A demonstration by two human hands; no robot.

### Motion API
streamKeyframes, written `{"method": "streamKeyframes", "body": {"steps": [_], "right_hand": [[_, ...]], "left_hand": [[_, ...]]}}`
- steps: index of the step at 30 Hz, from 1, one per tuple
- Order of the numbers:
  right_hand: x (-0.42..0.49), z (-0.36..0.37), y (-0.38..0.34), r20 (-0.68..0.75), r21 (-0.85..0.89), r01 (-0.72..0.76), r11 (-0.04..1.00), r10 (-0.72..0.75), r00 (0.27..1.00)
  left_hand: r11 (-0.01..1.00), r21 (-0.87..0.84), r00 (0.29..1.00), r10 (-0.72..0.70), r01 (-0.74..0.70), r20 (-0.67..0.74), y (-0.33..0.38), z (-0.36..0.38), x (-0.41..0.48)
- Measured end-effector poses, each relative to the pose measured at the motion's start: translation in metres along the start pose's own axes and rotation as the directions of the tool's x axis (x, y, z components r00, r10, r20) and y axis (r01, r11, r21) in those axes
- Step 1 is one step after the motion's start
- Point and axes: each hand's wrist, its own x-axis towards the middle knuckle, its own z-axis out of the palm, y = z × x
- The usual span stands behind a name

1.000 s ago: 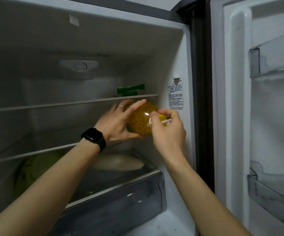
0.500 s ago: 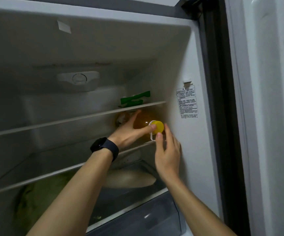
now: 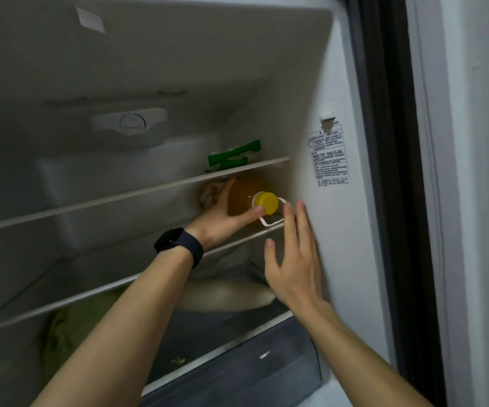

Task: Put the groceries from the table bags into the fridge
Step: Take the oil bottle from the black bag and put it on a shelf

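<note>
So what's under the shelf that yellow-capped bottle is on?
Below that shelf sits a drawer holding a pale long item and something green and leafy. The arms cover part of it, so whatever lies behind them cannot be seen.

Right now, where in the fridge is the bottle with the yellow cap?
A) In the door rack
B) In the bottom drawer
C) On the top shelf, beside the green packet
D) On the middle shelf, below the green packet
D: the bottle lies on its side on the middle shelf, under the green packet, and the left hand holds it.
</note>
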Motion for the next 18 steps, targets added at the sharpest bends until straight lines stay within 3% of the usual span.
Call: {"method": "streamKeyframes", "body": {"steps": [3, 8, 14, 18], "right_hand": [[0.009, -0.022, -0.014, 0.083, -0.086, 0.031, 0.996, -0.024, 0.996], [0.022, -0.050, -0.033, 0.192, -0.124, -0.038, 0.992, 0.062, 0.979], [0.020, -0.059, -0.040, 0.221, -0.067, -0.069, 0.995, 0.082, 0.972], [0.007, -0.064, -0.041, 0.301, -0.084, -0.131, 0.988, 0.150, 0.942]], "left_hand": [[0.998, -0.048, 0.999, -0.051, 0.050, -0.009, 0.005, -0.006, -0.006], [0.993, -0.045, 0.994, -0.109, 0.108, -0.015, 0.010, -0.015, -0.013], [0.999, 0.005, 0.994, -0.044, 0.045, -0.100, 0.021, -0.015, -0.025], [0.989, 0.142, 0.990, -0.032, 0.051, -0.139, 0.025, -0.016, -0.047]]}}
